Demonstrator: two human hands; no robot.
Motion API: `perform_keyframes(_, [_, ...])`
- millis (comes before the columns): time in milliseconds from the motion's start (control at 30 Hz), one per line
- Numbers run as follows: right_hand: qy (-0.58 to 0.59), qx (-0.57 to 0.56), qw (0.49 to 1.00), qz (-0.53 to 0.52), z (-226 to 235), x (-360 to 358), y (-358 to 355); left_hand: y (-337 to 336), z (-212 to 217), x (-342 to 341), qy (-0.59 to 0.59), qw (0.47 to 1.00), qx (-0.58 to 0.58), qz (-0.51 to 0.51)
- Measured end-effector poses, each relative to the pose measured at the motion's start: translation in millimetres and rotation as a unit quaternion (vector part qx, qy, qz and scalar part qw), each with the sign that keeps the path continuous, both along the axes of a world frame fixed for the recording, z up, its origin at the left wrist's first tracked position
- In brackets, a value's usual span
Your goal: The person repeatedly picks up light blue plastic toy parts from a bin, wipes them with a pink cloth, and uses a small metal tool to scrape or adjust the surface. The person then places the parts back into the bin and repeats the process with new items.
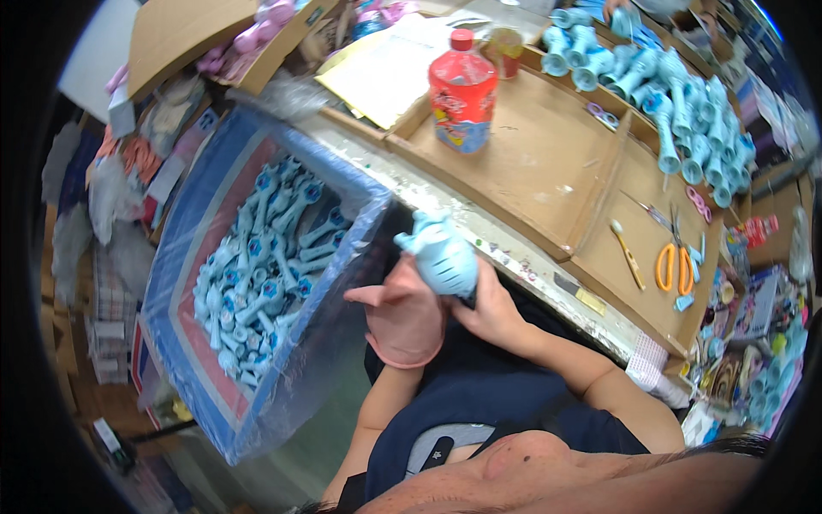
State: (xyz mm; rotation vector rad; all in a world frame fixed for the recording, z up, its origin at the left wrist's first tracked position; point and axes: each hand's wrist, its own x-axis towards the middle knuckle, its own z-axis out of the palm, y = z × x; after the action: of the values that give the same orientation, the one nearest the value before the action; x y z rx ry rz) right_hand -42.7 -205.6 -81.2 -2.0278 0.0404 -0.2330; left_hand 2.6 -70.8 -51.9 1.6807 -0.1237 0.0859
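At the table's near edge I hold a light blue plastic part [447, 261] with a rounded, slotted body and a knobbly end. My right hand [492, 313] is bare and closed around its lower right side. My left hand [404, 321], in a loose pink glove, grips it from the left. A pointed flap of the glove sticks out to the left, and the fingertips are hidden behind the part. Left of my hands, a large blue-and-red bin [193, 377] lined with clear plastic holds many light blue handle-shaped pieces [257, 274].
A cardboard tray [539, 163] on the table [514, 265] bears a red bottle [462, 94], orange-handled scissors [675, 261] and a toothbrush [629, 255]. Light blue horn-shaped pieces [685, 103] are heaped at the far right. A carton [193, 38] with pink parts stands far left.
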Motion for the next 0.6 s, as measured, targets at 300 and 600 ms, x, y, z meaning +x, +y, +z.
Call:
perform_keyframes(300, [-0.02,-0.306,0.943,-0.129,21,-88,-99,-24,-30,14,0.299,0.836,-0.338,-0.313])
perform_keyframes(600, [-0.121,-0.385,0.912,-0.078,-6,-146,-131,-74,-14,-4,0.285,0.9,-0.107,-0.313])
